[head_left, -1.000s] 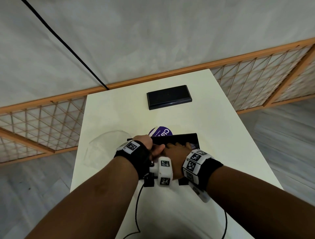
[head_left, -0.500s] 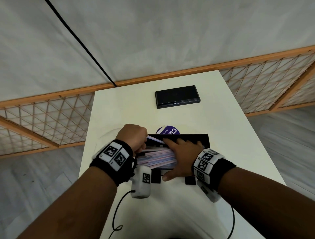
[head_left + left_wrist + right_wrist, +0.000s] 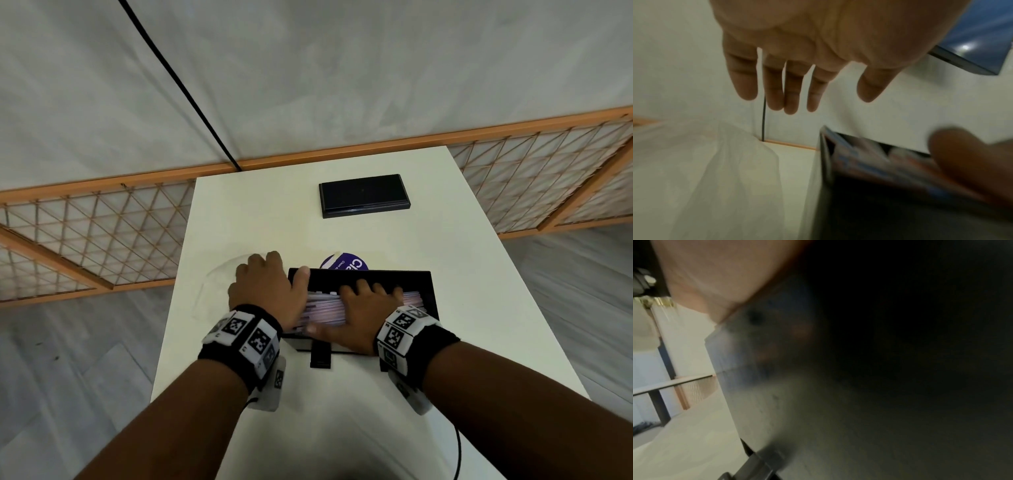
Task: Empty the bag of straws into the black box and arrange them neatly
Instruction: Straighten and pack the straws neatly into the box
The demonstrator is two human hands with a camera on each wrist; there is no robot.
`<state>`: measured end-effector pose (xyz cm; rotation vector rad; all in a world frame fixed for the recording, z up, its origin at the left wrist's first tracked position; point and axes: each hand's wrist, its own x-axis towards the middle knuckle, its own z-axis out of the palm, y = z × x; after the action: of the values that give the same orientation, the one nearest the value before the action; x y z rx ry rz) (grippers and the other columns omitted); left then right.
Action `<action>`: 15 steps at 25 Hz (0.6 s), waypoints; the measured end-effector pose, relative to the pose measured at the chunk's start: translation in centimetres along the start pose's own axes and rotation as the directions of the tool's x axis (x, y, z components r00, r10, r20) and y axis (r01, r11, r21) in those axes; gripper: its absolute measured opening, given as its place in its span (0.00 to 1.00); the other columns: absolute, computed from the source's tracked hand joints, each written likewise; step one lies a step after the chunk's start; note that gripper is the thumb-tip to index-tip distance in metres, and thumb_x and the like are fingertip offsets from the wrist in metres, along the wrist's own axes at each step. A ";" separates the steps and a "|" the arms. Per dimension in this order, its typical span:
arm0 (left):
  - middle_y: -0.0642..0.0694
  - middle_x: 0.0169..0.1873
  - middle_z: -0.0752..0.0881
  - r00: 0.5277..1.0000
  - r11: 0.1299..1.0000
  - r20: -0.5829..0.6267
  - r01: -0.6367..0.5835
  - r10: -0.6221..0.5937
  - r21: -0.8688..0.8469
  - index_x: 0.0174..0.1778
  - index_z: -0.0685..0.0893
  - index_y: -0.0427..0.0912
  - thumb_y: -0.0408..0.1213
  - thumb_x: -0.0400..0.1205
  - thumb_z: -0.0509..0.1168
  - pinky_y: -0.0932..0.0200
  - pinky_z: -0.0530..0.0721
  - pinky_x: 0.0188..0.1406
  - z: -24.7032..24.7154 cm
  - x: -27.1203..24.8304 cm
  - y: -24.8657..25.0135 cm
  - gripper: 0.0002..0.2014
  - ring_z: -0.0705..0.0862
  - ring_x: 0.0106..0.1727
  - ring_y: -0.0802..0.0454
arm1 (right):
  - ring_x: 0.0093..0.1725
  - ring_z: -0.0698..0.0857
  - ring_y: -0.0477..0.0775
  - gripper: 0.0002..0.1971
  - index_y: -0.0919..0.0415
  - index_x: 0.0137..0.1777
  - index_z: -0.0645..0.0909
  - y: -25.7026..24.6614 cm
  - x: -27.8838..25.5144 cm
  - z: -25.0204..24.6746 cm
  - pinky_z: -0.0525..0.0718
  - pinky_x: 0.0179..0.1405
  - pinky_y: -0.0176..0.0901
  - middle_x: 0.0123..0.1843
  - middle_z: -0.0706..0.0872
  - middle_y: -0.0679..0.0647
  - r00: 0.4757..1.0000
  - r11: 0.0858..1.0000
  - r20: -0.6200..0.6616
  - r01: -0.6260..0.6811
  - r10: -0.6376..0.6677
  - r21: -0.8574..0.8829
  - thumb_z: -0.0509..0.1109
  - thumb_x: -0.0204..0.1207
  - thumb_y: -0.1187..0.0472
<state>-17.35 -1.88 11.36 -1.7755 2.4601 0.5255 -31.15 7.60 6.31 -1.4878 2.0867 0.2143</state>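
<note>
right hand (image 3: 363, 315) lies flat, fingers straight, on straws (image 3: 325, 305) in the black box (image 3: 423, 284); left hand (image 3: 267, 287), fingers spread, holds nothing.

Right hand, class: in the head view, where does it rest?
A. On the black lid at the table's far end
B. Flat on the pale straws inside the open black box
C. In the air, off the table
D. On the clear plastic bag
B: the right hand lies fingers straight on the pale straws inside the open black box.

Right hand (image 3: 366, 315) flat on straws (image 3: 325, 306) (boxed)
</note>
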 end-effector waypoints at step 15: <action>0.40 0.48 0.81 0.977 0.967 0.214 0.048 0.007 -0.252 0.64 0.69 0.34 0.51 0.90 0.51 0.56 0.71 0.40 4.2 0.6 -0.2 0.21 0.77 0.41 0.45 | 0.76 0.70 0.64 0.63 0.49 0.80 0.64 1.1 -0.1 -0.6 0.60 0.78 0.71 0.78 0.71 0.58 0.999 0.999 0.042 -0.013 0.015 -0.036 0.50 0.49 0.08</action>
<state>-17.93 -1.19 7.24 -1.7184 2.3113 1.0161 -32.36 7.89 6.64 -1.4771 2.0704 0.2872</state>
